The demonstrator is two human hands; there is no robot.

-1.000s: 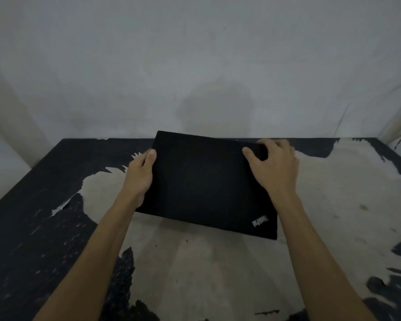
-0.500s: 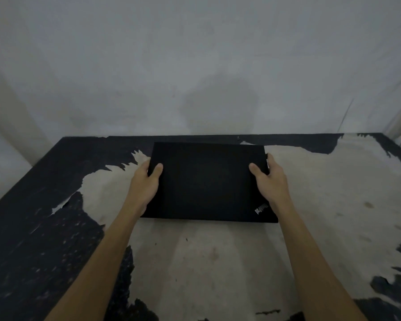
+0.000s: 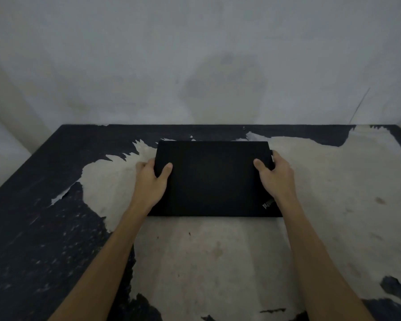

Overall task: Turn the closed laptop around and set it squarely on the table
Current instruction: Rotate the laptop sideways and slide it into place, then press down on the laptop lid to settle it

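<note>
Head camera: two bare hands grip a closed black laptop (image 3: pixel 213 179) lying flat on a worn table (image 3: pixel 206 262).
Left hand (image 3: pixel 152 179) clasps the laptop's left edge, thumb on the lid, fingers curled around the side. Between the hands, the laptop's long axis runs left to right, edges parallel to the table's far edge, logo (image 3: pixel 267 203) at the near right corner. Right hand (image 3: pixel 276 177) clamps the right edge likewise.
</note>
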